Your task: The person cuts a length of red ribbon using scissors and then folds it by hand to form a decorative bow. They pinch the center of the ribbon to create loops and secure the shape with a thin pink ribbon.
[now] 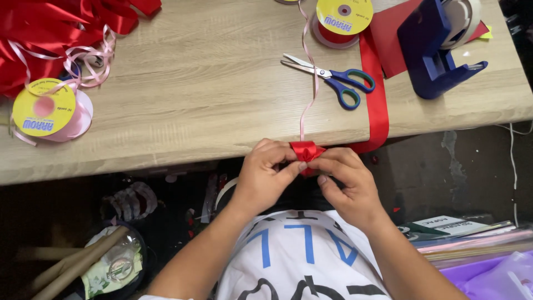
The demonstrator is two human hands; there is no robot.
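Where fingers (288, 169) overlap, red ribbon (306, 150) half-hidden.

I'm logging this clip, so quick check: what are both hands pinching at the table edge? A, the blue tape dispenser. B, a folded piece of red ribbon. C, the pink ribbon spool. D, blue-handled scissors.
B: the left hand and right hand pinch a folded red ribbon between them, while the scissors lie untouched on the table.
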